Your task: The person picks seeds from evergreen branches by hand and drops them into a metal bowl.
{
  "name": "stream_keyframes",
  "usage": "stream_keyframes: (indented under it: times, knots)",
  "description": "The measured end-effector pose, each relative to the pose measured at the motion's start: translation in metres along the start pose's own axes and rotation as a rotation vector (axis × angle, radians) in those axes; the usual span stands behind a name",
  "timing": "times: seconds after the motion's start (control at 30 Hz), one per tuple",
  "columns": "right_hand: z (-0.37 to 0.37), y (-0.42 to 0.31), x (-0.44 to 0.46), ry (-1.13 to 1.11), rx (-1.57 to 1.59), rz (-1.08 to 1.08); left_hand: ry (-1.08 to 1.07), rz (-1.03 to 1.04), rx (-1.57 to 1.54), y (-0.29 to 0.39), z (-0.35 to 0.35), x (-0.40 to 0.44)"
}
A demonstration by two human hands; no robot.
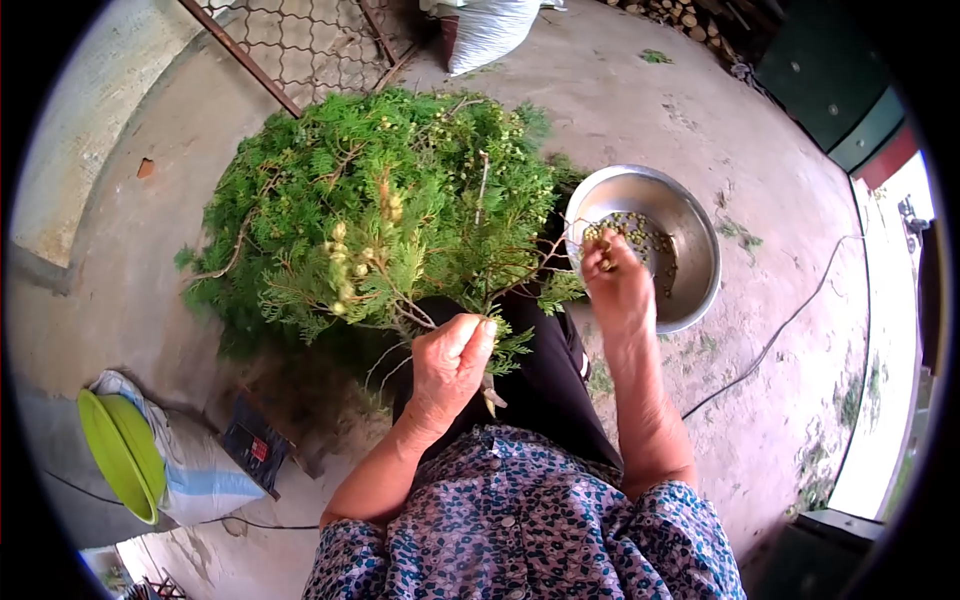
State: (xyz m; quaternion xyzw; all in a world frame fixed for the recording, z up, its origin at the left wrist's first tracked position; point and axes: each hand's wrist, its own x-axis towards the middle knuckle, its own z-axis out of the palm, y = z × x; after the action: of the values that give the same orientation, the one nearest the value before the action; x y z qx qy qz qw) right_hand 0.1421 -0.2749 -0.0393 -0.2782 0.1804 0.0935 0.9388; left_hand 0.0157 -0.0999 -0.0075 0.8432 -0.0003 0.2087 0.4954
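Note:
My left hand point(450, 365) is closed around the woody stem of a leafy conifer branch point(385, 265), which looks like thuja and bears pale green cones point(345, 255). The branch reaches away from my lap over a large heap of cut green branches point(300, 170). Over the near left part of a metal bowl point(695, 225), my right hand point(622, 285) has its fingers curled, with small yellow-green cones showing at the fingertips. Many more small cones point(655, 240) lie on the bowl's bottom. The bowl stands on the ground to the right of the heap.
A lime-green basin point(115, 455) leans by a white sack point(205, 475) at lower left. Behind the heap are a rusty mesh frame point(290, 45) and another white sack point(495, 30). A cable point(770, 345) crosses the concrete at right. Firewood point(690, 15) is stacked at the top.

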Motion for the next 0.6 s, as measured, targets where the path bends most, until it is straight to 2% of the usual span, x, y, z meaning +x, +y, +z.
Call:
stream_keyframes:
  times: [0.07, 0.13, 0.2, 0.27, 0.33, 0.37, 0.4, 0.47, 0.53, 0.57, 0.6]
  knots:
    - [-0.017, -0.022, 0.028, 0.165, 0.131, -0.154, -0.004, -0.023, -0.044, 0.002, 0.0, -0.001]
    - [-0.027, -0.049, 0.042, 0.261, 0.271, -0.142, -0.017, -0.019, -0.054, 0.0, 0.001, -0.002]
    - [-0.038, -0.063, 0.049, 0.202, 0.219, -0.253, -0.026, -0.015, -0.067, -0.001, 0.002, -0.004]
    - [-0.063, -0.075, 0.062, 0.154, 0.272, -0.248, -0.028, -0.015, -0.072, -0.002, 0.001, -0.006]
    - [-0.033, -0.075, 0.037, 0.277, 0.201, -0.318, -0.006, -0.075, -0.14, 0.001, 0.003, -0.009]
    - [-0.054, -0.074, 0.049, 0.13, 0.161, -0.277, -0.016, -0.102, -0.168, 0.002, 0.003, -0.01]
    - [-0.047, -0.067, 0.045, 0.198, 0.04, -0.318, -0.024, -0.132, -0.191, 0.003, 0.002, -0.011]
    - [-0.025, -0.038, 0.021, -0.17, -0.114, -0.309, -0.062, -0.118, -0.345, -0.006, 0.0, -0.017]
    - [0.012, -0.002, -0.02, -0.381, -0.361, -0.192, 0.016, -0.021, -0.491, -0.015, 0.006, -0.024]
    - [0.016, 0.015, -0.03, -0.457, -0.431, -0.057, 0.037, 0.005, -0.477, -0.018, 0.005, -0.027]
    - [0.029, 0.031, -0.047, -0.33, -0.517, 0.037, 0.056, 0.031, -0.465, -0.022, 0.004, -0.029]
